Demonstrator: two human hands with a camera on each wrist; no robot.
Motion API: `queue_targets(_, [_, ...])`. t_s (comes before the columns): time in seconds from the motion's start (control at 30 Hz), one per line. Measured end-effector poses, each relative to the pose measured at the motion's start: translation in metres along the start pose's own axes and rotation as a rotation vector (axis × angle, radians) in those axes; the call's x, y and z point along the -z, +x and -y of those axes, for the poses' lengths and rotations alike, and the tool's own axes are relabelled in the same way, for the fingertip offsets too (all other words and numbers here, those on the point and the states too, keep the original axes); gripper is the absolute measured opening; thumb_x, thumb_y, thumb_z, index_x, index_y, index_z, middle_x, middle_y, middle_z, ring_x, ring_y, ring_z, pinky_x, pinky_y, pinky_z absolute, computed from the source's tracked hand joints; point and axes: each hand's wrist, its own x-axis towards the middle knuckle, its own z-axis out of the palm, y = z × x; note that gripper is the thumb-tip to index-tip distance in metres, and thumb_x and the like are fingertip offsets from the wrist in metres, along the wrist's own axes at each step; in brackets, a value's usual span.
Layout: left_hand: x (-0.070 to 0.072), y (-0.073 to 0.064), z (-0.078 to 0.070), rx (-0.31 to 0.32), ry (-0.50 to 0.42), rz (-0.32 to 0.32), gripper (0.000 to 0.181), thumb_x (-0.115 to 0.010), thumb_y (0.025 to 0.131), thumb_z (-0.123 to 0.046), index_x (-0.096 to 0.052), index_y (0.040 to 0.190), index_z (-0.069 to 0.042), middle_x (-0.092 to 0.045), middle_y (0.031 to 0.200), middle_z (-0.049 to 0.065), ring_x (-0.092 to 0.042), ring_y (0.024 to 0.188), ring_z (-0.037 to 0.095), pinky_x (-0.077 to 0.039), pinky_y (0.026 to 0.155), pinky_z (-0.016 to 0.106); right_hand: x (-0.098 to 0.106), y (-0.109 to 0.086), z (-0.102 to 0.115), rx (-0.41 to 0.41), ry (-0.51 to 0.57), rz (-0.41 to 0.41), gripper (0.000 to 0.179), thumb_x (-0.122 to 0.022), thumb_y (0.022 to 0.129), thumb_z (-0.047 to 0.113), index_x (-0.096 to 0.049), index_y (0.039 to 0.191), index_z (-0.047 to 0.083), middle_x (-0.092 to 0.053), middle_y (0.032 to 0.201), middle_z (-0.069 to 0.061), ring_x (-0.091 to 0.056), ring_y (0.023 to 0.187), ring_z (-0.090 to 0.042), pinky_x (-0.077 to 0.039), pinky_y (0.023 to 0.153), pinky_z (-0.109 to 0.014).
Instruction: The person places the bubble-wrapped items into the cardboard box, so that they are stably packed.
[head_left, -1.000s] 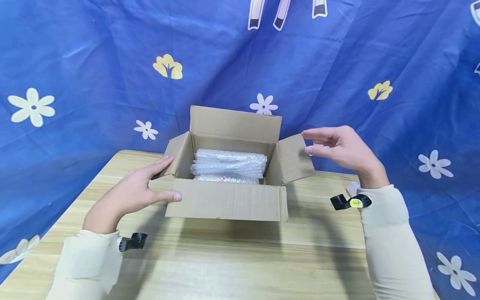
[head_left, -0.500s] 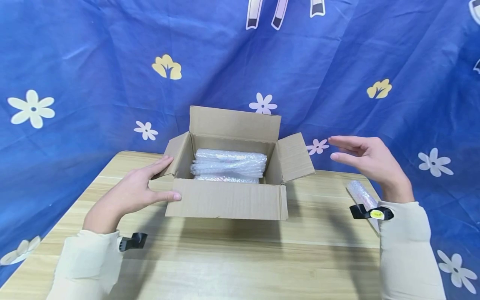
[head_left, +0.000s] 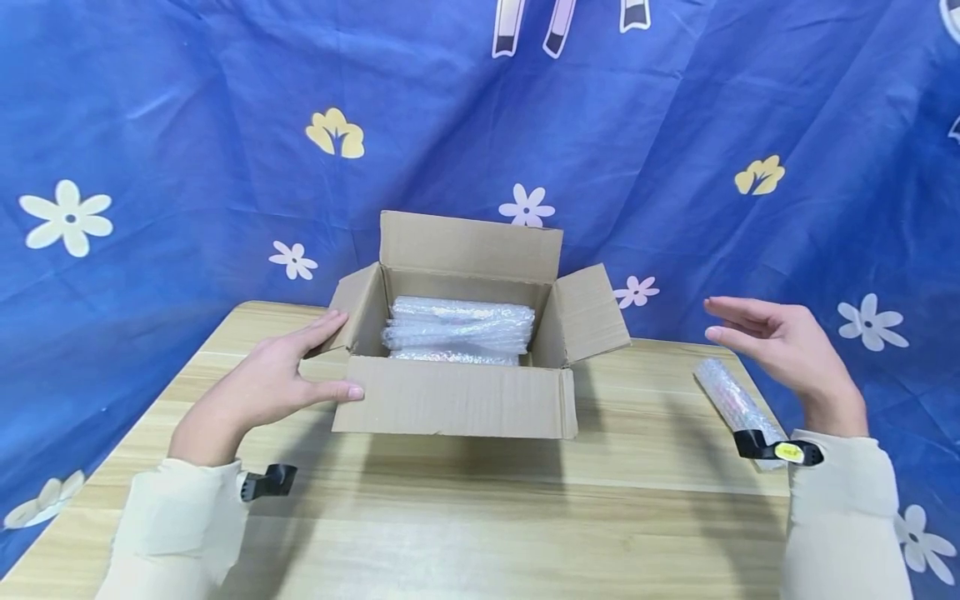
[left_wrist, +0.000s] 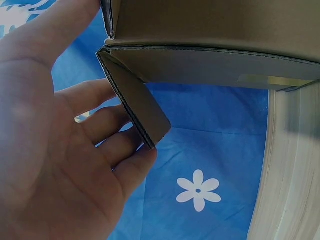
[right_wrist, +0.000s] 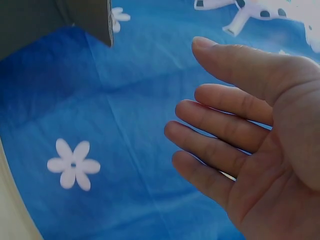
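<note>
An open cardboard box sits on the table with its flaps spread outward. Inside it lie bubble-wrapped packages, stacked and partly hidden by the front flap. My left hand holds the box at its left front corner, its fingers against the left flap and its thumb on the front flap's edge. Off to the right, my right hand hovers with loosely bent fingers and nothing in its grasp. Below it on the table lies another bubble-wrapped package, partly covered by the wrist camera.
The wooden table reaches back to a blue curtain printed with flowers, close behind the box. The box's right flap sticks out towards the right hand. The table's right edge runs just beyond the loose package.
My right hand has left the box's right flap and moved right and slightly down, uncovering the loose bubble-wrapped package. The left hand and the box stay where they were.
</note>
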Motion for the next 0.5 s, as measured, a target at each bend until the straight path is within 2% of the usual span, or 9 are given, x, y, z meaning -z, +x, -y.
queue_targets(0.13, [0.000, 0.000, 0.000, 0.001, -0.003, -0.002, 0.110, -0.078, 0.078, -0.061, -0.025, 0.160, -0.011, -0.020, 0.163, 0.016, -0.023, 0.144, 0.044, -0.025, 0.110, 0.066, 0.003, -0.008, -0.017, -0.030, -0.028, 0.002, 0.054, -0.073, 0.093, 0.035, -0.060, 0.139, 0.008, -0.062, 0.133, -0.016, -0.058, 0.100, 0.013, -0.044, 0.079, -0.004])
queue_targets(0.3, [-0.001, -0.001, 0.000, 0.002, -0.003, -0.002, 0.110, -0.077, 0.078, -0.062, -0.025, 0.160, -0.011, -0.019, 0.163, 0.016, -0.023, 0.144, 0.045, -0.025, 0.110, 0.066, 0.007, -0.015, -0.037, -0.101, -0.073, 0.035, 0.062, -0.072, 0.092, 0.043, -0.058, 0.141, 0.007, -0.060, 0.135, -0.018, -0.060, 0.104, 0.006, -0.044, 0.076, -0.005])
queue_targets(0.47, [0.000, -0.001, -0.001, 0.004, -0.001, -0.005, 0.110, -0.077, 0.077, -0.063, -0.025, 0.160, -0.011, -0.019, 0.163, 0.016, -0.023, 0.144, 0.045, -0.025, 0.110, 0.066, 0.010, -0.022, -0.058, -0.157, -0.097, 0.064, 0.068, -0.072, 0.090, 0.048, -0.057, 0.142, 0.007, -0.062, 0.133, -0.016, -0.054, 0.097, 0.014, -0.046, 0.075, -0.009])
queue_targets(0.5, [0.000, -0.001, -0.001, 0.004, -0.001, -0.006, 0.110, -0.077, 0.077, -0.063, -0.025, 0.160, -0.011, -0.020, 0.163, 0.016, -0.023, 0.144, 0.045, -0.025, 0.110, 0.066, 0.010, -0.023, -0.062, -0.164, -0.097, 0.072, 0.069, -0.072, 0.090, 0.048, -0.057, 0.142, 0.006, -0.063, 0.132, -0.014, -0.053, 0.096, 0.016, -0.049, 0.076, -0.013])
